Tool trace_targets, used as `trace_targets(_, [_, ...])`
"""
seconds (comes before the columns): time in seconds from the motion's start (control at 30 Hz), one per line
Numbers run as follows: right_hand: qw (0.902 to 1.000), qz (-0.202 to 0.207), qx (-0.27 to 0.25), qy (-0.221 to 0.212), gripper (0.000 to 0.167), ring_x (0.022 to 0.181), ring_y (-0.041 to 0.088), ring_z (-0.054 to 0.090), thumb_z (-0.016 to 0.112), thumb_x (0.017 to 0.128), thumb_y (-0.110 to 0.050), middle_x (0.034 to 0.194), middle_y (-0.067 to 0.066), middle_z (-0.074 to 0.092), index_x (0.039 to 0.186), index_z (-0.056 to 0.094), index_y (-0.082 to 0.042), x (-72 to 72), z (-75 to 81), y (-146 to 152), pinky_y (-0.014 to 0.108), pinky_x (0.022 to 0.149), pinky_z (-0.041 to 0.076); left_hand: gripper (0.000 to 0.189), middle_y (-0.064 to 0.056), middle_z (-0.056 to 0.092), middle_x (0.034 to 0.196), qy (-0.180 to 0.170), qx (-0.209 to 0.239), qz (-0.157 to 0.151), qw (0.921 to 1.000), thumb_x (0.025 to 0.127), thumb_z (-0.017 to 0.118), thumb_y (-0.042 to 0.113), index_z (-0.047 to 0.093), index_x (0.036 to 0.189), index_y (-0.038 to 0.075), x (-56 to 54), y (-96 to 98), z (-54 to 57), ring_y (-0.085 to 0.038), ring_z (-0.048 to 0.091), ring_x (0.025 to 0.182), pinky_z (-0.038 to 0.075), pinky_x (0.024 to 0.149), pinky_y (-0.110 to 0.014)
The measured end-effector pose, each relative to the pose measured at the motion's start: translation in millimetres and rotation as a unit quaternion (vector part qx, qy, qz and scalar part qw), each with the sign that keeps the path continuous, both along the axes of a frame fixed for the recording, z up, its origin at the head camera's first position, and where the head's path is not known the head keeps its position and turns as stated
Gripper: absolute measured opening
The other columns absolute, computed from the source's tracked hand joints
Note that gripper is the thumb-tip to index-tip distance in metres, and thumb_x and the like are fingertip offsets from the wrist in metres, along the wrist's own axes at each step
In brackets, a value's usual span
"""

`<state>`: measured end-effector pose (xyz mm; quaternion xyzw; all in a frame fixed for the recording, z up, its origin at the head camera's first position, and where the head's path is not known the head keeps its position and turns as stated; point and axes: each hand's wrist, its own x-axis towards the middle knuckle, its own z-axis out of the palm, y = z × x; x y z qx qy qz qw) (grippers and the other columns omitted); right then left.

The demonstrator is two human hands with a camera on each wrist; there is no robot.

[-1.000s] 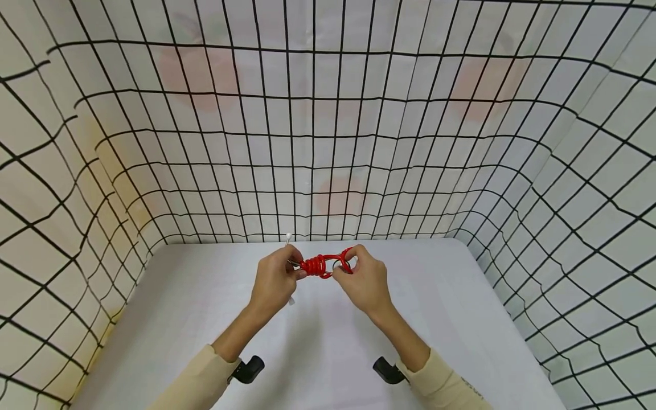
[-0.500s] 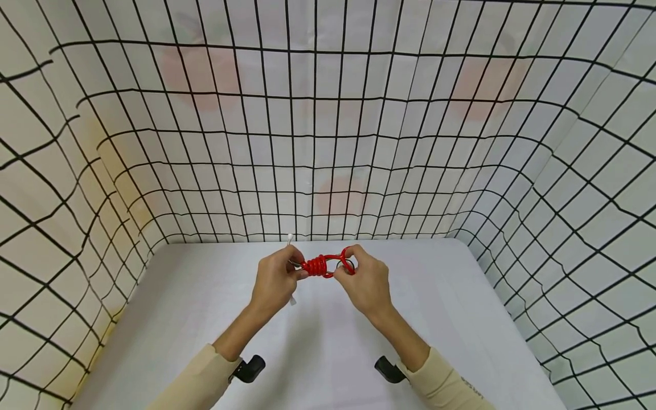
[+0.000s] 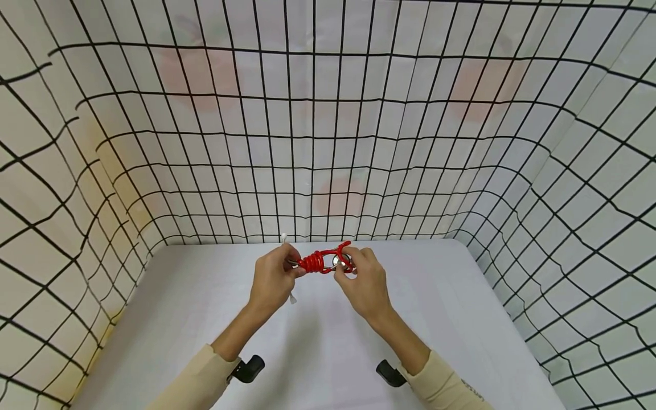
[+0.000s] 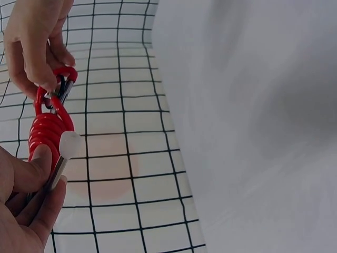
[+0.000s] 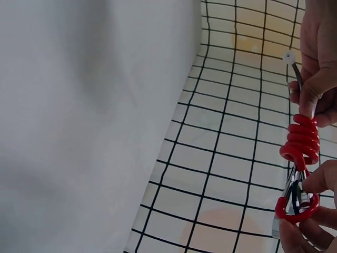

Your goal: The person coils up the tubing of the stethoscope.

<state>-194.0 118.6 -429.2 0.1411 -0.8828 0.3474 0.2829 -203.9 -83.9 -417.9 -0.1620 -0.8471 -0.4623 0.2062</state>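
Both hands hold a red coiled cord point(image 3: 312, 262) in front of me, raised over the table. My left hand point(image 3: 273, 276) pinches the coil's left end together with a thin metal rod that has white knobs point(image 4: 70, 144) at its ends. At the coil's other end the cord widens into a red loop point(image 5: 297, 216). Inside the loop sits a shiny silver metal piece point(image 5: 304, 199) with a dark ring. My right hand point(image 3: 365, 282) pinches this loop and metal piece between thumb and fingers. Its fingertips partly hide the metal piece.
A white-covered table point(image 3: 205, 319) lies under the hands. White walls with a black grid point(image 3: 328, 136) rise at the back and both sides. Black wrist cameras point(image 3: 248, 369) sit at the beige sleeves point(image 3: 200, 378).
The right fingers have shifted on the loop; more of the silver piece shows, and a red end of the loop now points up. The left hand keeps its grip, almost unmoved.
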Motion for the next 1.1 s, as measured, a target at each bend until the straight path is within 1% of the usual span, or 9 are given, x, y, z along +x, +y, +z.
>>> trace_targets(0.1, [1.0000,0.003,0.004,0.004,0.026,0.076,0.015,0.064,0.072,0.085,-0.007,0.089,0.006,0.062,0.110,0.070,-0.005,1.2,-1.4,-0.5,0.029,0.066,0.057,0.024,-0.008,0.075,0.085,-0.003,0.002,-0.002,1.0000,0.075,0.083,-0.010,0.067,0.089,0.003,0.3,0.0,-0.6,-0.016,0.068,0.070,0.059,0.065,-0.025])
trace_targets(0.33, [0.9978,0.008,0.028,0.059,0.022,0.070,0.014,0.060,0.071,0.082,-0.006,0.086,0.007,0.062,0.102,0.063,-0.001,2.1,-6.2,-2.2,0.025,0.060,0.055,0.026,-0.008,0.074,0.083,0.002,0.008,-0.002,1.0000,0.073,0.084,-0.011,0.067,0.088,0.003,2.2,0.2,-1.5,-0.015,0.069,0.069,0.059,0.064,-0.025])
trace_targets(0.4, [0.9968,0.010,0.030,0.073,0.022,0.069,0.014,0.058,0.072,0.080,-0.005,0.085,0.007,0.063,0.100,0.064,-0.001,2.2,-6.9,-2.3,0.026,0.059,0.055,0.027,-0.007,0.074,0.083,0.004,0.011,-0.003,0.9999,0.072,0.084,-0.011,0.067,0.087,0.003,2.8,0.3,-1.5,-0.014,0.068,0.068,0.058,0.063,-0.025])
trace_targets(0.63, [0.9916,0.002,0.042,0.122,0.024,0.068,0.016,0.058,0.076,0.074,-0.006,0.079,0.006,0.063,0.095,0.066,-0.001,-1.0,-11.9,-0.1,0.028,0.059,0.057,0.026,-0.007,0.074,0.081,0.004,0.011,-0.008,0.9999,0.072,0.084,-0.012,0.068,0.087,0.003,4.3,0.8,0.1,-0.014,0.068,0.067,0.057,0.062,-0.024])
trace_targets(0.73, [0.9897,0.009,0.043,0.136,0.024,0.065,0.015,0.056,0.076,0.074,-0.005,0.075,0.005,0.060,0.094,0.066,0.000,-2.8,-13.2,0.9,0.027,0.057,0.056,0.026,-0.007,0.075,0.082,0.001,0.011,-0.010,0.9999,0.073,0.084,-0.011,0.068,0.087,0.003,4.0,0.2,0.0,-0.014,0.068,0.067,0.057,0.062,-0.023])
trace_targets(0.93, [0.9883,0.030,0.036,0.145,0.024,0.063,0.013,0.053,0.077,0.074,-0.004,0.073,0.005,0.058,0.094,0.065,0.001,-6.1,-12.0,2.8,0.024,0.055,0.054,0.025,-0.008,0.075,0.083,0.003,0.007,-0.013,0.9999,0.074,0.084,-0.010,0.068,0.087,0.003,2.2,-1.0,-0.8,-0.014,0.068,0.067,0.058,0.062,-0.023])
trace_targets(1.1, [0.9908,0.024,0.032,0.130,0.023,0.064,0.013,0.053,0.077,0.074,-0.004,0.073,0.005,0.058,0.093,0.064,0.000,-4.6,-11.1,2.7,0.023,0.056,0.054,0.024,-0.008,0.075,0.084,-0.001,0.006,-0.013,0.9999,0.075,0.083,-0.009,0.068,0.088,0.003,1.6,-1.4,-1.3,-0.015,0.070,0.069,0.059,0.065,-0.024])
